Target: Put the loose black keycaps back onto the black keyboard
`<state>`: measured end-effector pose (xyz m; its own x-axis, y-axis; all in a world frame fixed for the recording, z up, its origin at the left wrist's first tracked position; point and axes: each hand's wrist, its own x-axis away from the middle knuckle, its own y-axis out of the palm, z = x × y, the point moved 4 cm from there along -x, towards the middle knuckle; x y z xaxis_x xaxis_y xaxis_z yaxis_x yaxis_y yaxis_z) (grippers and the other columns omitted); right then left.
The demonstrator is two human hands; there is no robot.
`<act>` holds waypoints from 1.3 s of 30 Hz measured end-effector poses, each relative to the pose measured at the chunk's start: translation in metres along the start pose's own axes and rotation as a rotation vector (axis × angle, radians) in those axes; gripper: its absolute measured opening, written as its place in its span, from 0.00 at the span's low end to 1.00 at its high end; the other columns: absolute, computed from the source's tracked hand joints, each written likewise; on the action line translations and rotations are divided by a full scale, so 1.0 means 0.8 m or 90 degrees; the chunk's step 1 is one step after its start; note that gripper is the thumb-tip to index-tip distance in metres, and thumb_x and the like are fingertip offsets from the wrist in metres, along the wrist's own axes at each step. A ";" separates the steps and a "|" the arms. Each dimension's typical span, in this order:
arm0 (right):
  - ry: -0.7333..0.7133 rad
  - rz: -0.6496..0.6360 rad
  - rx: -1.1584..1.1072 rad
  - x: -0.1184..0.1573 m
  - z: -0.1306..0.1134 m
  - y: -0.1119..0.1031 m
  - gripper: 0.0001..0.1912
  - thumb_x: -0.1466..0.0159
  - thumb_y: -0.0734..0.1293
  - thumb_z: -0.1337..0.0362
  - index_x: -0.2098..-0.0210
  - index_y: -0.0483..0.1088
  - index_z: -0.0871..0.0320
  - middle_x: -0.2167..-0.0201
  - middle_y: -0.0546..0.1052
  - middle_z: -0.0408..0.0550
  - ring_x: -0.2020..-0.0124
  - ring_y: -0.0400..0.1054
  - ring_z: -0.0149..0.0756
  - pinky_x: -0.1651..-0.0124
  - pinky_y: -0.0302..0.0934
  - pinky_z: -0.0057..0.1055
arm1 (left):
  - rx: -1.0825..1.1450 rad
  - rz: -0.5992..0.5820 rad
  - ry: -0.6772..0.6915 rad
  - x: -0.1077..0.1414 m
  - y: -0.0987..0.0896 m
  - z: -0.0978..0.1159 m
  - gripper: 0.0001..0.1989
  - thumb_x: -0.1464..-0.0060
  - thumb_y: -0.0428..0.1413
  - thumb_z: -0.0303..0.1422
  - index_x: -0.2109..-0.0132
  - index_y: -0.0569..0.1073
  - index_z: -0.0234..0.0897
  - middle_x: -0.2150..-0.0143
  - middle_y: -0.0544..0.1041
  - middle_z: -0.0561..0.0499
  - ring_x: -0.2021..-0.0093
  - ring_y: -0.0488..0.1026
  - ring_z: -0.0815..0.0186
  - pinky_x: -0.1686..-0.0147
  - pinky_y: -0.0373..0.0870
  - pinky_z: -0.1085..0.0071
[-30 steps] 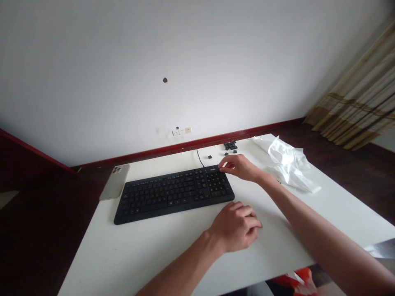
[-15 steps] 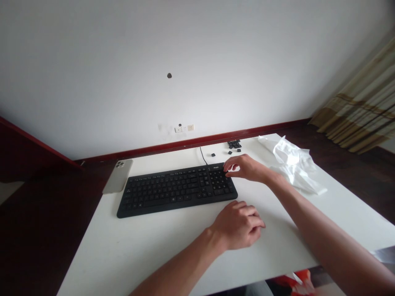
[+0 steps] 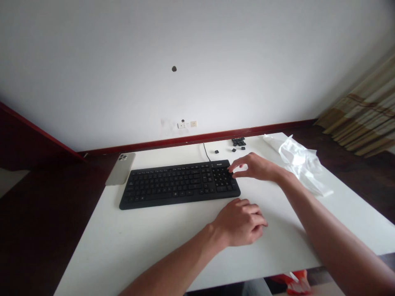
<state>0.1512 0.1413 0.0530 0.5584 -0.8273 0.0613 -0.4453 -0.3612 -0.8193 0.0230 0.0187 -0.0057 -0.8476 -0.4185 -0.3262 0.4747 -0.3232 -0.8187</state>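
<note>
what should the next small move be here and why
Probably bring the left hand onto the near edge of the black keyboard to steady it: the right hand has its fingertips at the upper right of the number pad, no other hand braces the keyboard, and the left lies close by on the white table.

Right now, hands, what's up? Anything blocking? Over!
Right hand at keyboard, by number pad. Left hand curled, nearby. Loose keycaps beyond; crumpled plastic off right, not blocking.
</note>
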 end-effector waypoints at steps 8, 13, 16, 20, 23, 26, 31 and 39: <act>0.042 -0.005 0.026 -0.002 -0.001 0.006 0.13 0.38 0.72 0.53 0.55 0.82 0.47 0.57 0.84 0.43 0.57 0.76 0.44 0.55 0.70 0.40 | -0.008 -0.008 0.006 0.000 -0.003 0.001 0.12 0.35 0.53 0.29 0.55 0.82 0.39 0.53 0.81 0.51 0.56 0.74 0.63 0.55 0.69 0.65; 0.037 0.015 0.056 -0.003 -0.009 0.011 0.11 0.38 0.73 0.55 0.57 0.82 0.47 0.58 0.84 0.43 0.56 0.77 0.45 0.51 0.69 0.42 | -0.016 -0.014 0.007 0.000 -0.004 0.001 0.12 0.35 0.54 0.30 0.54 0.82 0.39 0.53 0.81 0.49 0.55 0.75 0.63 0.55 0.70 0.65; 0.046 0.026 0.090 -0.003 -0.009 0.017 0.09 0.39 0.73 0.56 0.58 0.82 0.47 0.58 0.84 0.43 0.57 0.77 0.45 0.51 0.68 0.43 | -0.015 -0.010 0.012 0.000 -0.004 0.002 0.12 0.35 0.54 0.30 0.53 0.83 0.39 0.52 0.81 0.49 0.55 0.75 0.63 0.55 0.70 0.65; 0.057 0.041 0.097 -0.003 -0.010 0.020 0.08 0.38 0.73 0.58 0.60 0.82 0.48 0.58 0.84 0.44 0.56 0.77 0.46 0.51 0.68 0.43 | -0.014 0.006 0.014 0.000 -0.004 0.001 0.12 0.35 0.53 0.30 0.54 0.83 0.39 0.52 0.81 0.50 0.56 0.75 0.63 0.55 0.70 0.64; 0.065 0.049 0.091 -0.005 -0.012 0.021 0.06 0.36 0.70 0.59 0.63 0.82 0.49 0.60 0.84 0.44 0.58 0.77 0.44 0.52 0.68 0.41 | -0.015 -0.003 0.010 0.000 -0.003 0.001 0.12 0.35 0.54 0.30 0.53 0.83 0.39 0.53 0.81 0.49 0.56 0.75 0.63 0.56 0.70 0.64; 0.087 0.059 0.094 -0.009 -0.012 0.020 0.06 0.36 0.70 0.60 0.66 0.81 0.50 0.61 0.83 0.45 0.59 0.76 0.44 0.55 0.68 0.39 | -0.016 -0.012 0.004 0.000 -0.002 0.001 0.12 0.35 0.54 0.30 0.53 0.83 0.40 0.54 0.81 0.49 0.56 0.75 0.63 0.55 0.70 0.64; 0.144 0.037 0.051 -0.013 0.001 0.021 0.06 0.39 0.71 0.58 0.69 0.78 0.51 0.66 0.82 0.45 0.60 0.75 0.43 0.60 0.68 0.36 | -0.005 -0.010 -0.003 -0.001 -0.001 0.000 0.12 0.36 0.54 0.29 0.54 0.83 0.40 0.54 0.81 0.49 0.56 0.75 0.62 0.54 0.70 0.64; 0.346 -0.144 -0.149 -0.033 0.032 0.023 0.22 0.46 0.78 0.53 0.59 0.70 0.57 0.61 0.82 0.54 0.63 0.78 0.42 0.64 0.74 0.37 | 0.021 0.000 -0.019 -0.001 0.003 -0.004 0.12 0.38 0.56 0.29 0.54 0.83 0.41 0.54 0.81 0.51 0.57 0.74 0.63 0.52 0.70 0.65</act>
<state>0.1460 0.1672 0.0219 0.2488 -0.7972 0.5500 -0.5337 -0.5868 -0.6090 0.0240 0.0203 -0.0091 -0.8405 -0.4432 -0.3116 0.4825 -0.3507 -0.8027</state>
